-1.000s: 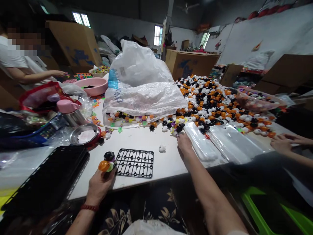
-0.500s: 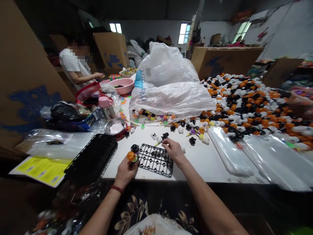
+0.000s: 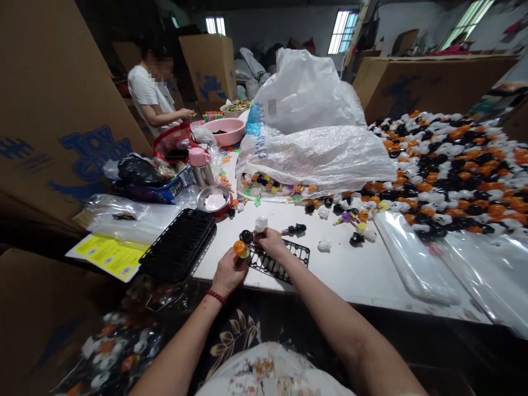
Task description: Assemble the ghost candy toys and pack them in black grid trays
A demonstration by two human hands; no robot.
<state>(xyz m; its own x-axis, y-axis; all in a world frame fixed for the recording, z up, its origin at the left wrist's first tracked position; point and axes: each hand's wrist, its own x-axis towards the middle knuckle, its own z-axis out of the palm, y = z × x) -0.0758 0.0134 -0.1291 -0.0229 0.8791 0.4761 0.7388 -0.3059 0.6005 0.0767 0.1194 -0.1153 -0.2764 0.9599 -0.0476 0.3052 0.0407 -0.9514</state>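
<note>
My left hand [image 3: 229,272] is closed around an orange-topped toy [image 3: 240,248] and a black-topped toy [image 3: 246,236], held upright at the left edge of a black plastic grid tray [image 3: 299,254]. Close beside it, my right hand [image 3: 270,242] grips a white-topped toy [image 3: 261,223] over the tray's upper left part. My right forearm hides some of the tray. Just behind the tray lies a black-topped toy with a yellow and purple stem [image 3: 294,229]. A loose white piece [image 3: 324,245] sits to the right.
Stacked black trays [image 3: 179,242] and a metal bowl [image 3: 214,199] are at left. A white plastic bag [image 3: 309,148] stands behind, a large toy pile [image 3: 457,170] at right, clear bags [image 3: 412,258] in front of it. A person [image 3: 150,99] works at the back left.
My right hand has moved left towards my left hand and now holds a white-topped toy picked up from behind the tray. The camera view has turned left.
</note>
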